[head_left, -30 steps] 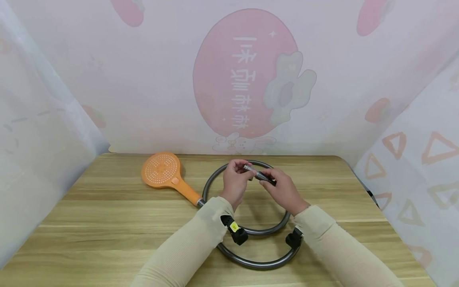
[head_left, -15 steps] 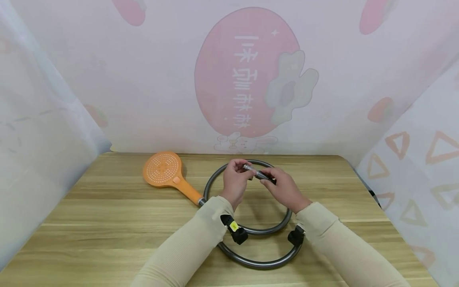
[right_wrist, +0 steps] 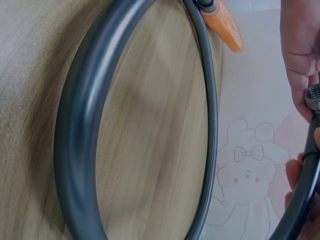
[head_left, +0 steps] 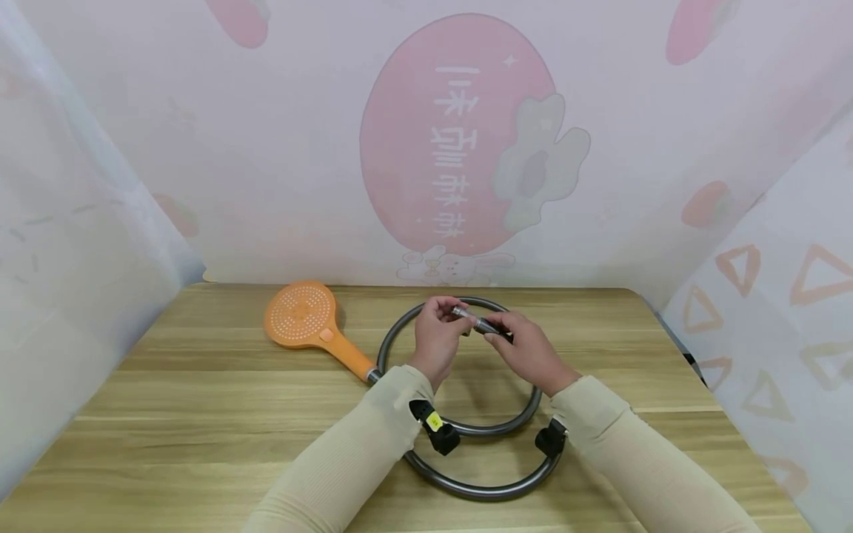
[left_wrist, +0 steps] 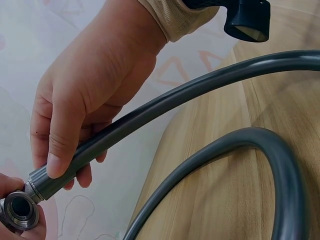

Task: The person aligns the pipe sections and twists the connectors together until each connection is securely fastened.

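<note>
Wood-grain tabletop (head_left: 186, 414) backed by pale backdrop (head_left: 280, 163), printed with pink oval (head_left: 460, 133) and grey figure (head_left: 569, 152). Orange triangles (head_left: 753, 263) marked on right panel (head_left: 786, 215).

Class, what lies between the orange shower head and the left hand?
The head view shows tabletop and a curve of dark hose between shower head and left hand.

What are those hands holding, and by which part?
The shower hose, at its free end: the left hand pinches the metal connector, the right hand grips just behind it.

Soft light (pale glints along hose (right_wrist: 79, 120))
</note>
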Action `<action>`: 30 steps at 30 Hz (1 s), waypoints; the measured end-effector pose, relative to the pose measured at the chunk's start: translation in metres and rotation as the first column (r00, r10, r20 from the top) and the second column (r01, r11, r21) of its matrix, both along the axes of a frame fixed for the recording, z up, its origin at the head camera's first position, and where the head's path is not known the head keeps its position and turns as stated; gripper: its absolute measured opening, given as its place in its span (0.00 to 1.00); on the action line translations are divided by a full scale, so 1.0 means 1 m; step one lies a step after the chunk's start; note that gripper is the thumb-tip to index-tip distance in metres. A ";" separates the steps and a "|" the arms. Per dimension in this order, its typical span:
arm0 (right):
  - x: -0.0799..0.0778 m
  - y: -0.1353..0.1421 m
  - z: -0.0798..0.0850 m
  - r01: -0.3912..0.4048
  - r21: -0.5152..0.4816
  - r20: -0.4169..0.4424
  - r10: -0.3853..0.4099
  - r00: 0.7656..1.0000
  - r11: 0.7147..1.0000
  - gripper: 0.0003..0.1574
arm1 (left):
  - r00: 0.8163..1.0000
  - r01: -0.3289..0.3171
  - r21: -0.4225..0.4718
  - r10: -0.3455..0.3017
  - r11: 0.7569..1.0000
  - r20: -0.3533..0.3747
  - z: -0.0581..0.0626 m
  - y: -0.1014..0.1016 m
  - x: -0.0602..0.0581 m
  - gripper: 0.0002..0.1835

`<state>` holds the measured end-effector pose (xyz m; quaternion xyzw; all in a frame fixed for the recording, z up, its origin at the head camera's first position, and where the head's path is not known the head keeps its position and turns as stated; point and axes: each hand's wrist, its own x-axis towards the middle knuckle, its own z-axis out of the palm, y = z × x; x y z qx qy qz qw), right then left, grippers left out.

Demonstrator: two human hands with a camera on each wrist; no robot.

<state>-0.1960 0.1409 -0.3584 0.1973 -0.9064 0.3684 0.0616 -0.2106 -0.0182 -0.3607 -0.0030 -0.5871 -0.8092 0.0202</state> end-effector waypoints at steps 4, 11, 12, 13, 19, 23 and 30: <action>0.000 0.000 0.001 -0.005 -0.002 0.009 0.005 1.000 1.000 0.17 | 1.000 -0.001 -0.006 0.001 1.000 -0.001 -0.001 0.000 0.000 0.18; -0.001 0.001 0.000 -0.017 0.012 0.020 0.016 1.000 1.000 0.18 | 1.000 -0.002 -0.014 0.002 1.000 0.007 -0.002 0.000 -0.001 0.18; -0.001 0.002 0.001 -0.019 0.013 0.021 0.019 1.000 1.000 0.18 | 1.000 -0.002 -0.014 0.002 1.000 0.003 -0.002 0.000 -0.001 0.18; -0.001 0.002 0.001 -0.023 0.014 0.022 0.022 1.000 1.000 0.18 | 1.000 -0.002 -0.012 0.002 1.000 -0.001 -0.002 0.000 0.000 0.18; 0.000 0.002 0.002 -0.028 0.022 0.033 0.027 0.999 0.999 0.18 | 0.999 -0.011 -0.012 0.010 1.000 -0.041 -0.002 0.000 0.002 0.16; 0.000 0.002 0.003 -0.023 0.023 0.048 0.022 0.999 0.999 0.19 | 1.000 -0.008 -0.021 0.008 1.000 -0.029 -0.001 0.000 0.001 0.17; 0.000 0.002 0.004 -0.030 0.016 0.087 0.029 0.996 0.999 0.20 | 1.000 0.002 -0.023 -0.002 1.000 -0.014 -0.003 0.000 0.000 0.18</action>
